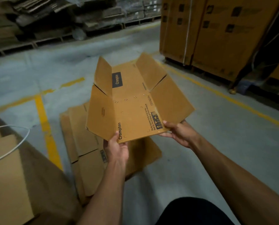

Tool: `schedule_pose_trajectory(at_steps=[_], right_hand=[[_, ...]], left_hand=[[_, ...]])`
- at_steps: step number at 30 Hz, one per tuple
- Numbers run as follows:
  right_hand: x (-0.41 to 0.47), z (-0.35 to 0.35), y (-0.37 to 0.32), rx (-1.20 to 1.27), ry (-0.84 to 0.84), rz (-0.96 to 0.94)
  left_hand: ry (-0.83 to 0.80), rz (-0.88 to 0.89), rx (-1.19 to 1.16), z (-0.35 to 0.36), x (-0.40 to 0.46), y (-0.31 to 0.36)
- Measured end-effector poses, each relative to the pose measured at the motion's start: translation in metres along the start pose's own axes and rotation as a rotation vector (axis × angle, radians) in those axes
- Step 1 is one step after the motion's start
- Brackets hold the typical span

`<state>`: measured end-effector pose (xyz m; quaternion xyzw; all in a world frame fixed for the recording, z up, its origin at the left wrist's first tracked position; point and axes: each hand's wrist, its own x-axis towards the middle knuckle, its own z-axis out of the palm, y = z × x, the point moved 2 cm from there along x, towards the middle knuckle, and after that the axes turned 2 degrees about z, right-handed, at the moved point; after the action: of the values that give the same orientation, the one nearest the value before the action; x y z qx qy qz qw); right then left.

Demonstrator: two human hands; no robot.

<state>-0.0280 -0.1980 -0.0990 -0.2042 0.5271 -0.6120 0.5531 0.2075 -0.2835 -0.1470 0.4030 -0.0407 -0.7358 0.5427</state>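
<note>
Most of the view is concrete floor, on which lies the stack of flat cartons used as the reference below. Beyond the stack and to its right stands a strapped pallet load. To the left of the stack is a large closed box.

Directly above the stack and clear of it, the carton is held in the air. It is flattened, printed face up, with four side flaps raised. Both hands grip its near edge: the left hand toward the near-left corner, the right hand at the near-right. Each has its thumb on top and fingers curled beneath, so neither is free.

The step in hand appears to be squaring the flat blank into a box. For a clean result, the operator should move the grip to opposite side creases and press them toward each other. The panels then fold on the scored lines, not across them. Thumbs should be kept off the stapled seam near the carton's middle, which may snag. Squaring is best done above the stack, away from the pallet load.
</note>
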Motion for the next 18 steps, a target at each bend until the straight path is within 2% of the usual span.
schedule_pose_trajectory(at_steps=[7, 11, 15, 18], right_hand=[[0.085, 0.035, 0.101, -0.384, 0.125, -0.031], [0.106, 0.025, 0.165, -0.408, 0.103, 0.124], [0.102, -0.008, 0.21, -0.392, 0.131, 0.297], [0.085, -0.036, 0.213, -0.388, 0.199, 0.315]], left_hand=[[0.211, 0.056, -0.027, -0.072, 0.063, 0.015], [0.361, 0.089, 0.067, -0.13, 0.094, 0.012], [0.51, -0.067, 0.277, -0.17, 0.109, -0.005], [0.546, -0.219, 0.423, -0.181, 0.104, -0.023]])
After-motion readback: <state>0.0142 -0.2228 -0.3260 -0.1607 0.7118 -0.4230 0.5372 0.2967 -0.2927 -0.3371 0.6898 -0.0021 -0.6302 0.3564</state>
